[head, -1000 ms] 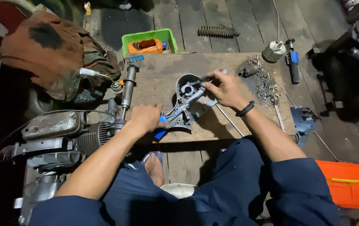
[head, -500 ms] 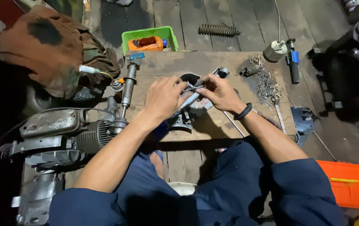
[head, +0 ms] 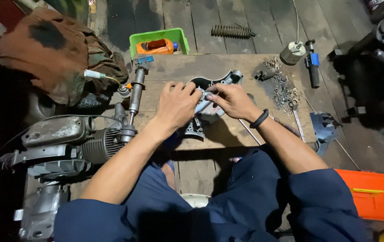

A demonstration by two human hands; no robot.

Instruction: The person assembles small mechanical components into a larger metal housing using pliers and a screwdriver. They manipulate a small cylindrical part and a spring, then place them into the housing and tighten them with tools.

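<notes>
The person sat at the near edge of a low wooden board (head: 245,67), knees tucked under it, which brought both arms over the work. The left hand (head: 176,105) lay curled over a grey metal engine cover (head: 201,116) near the board's middle, pressing it flat so it could not slide. The right hand (head: 230,99) pinched a small part at the cover's top, fingers closed on it; what it was could not be told. Loose bolts (head: 284,87) sat heaped toward the right edge, within reach. Beyond the far edge stood a green tray (head: 136,40) and a coil spring (head: 231,31).
</notes>
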